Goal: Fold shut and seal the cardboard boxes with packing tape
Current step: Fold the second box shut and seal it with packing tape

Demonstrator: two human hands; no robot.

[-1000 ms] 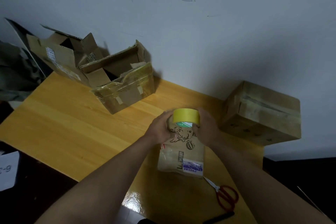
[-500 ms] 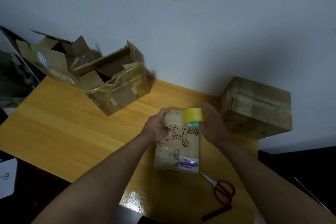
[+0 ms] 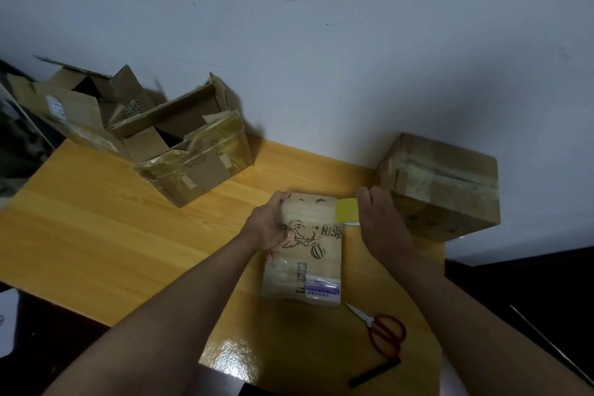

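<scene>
- Yellow tape roll (image 3: pixel 347 210) gripped in right hand (image 3: pixel 381 225), at box (image 3: pixel 305 246) far-right corner.
- Left hand (image 3: pixel 268 223) grips box's far-left corner, mid worktop (image 3: pixel 96 228).

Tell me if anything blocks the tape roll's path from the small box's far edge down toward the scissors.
Nothing visible does. The right hand holds the tape roll at the far edge of the small box, whose top is bare. The scissors lie on the table, beyond the box's near edge.

A makeshift packing corner in a plain room is suggested: a yellow wooden desk (image 3: pixel 96 228) is pushed against a scuffed white painted wall (image 3: pixel 321 58), and worn, opened brown cardboard boxes (image 3: pixel 135 135) and red-handled scissors (image 3: pixel 382 331) are laid on it.
</scene>
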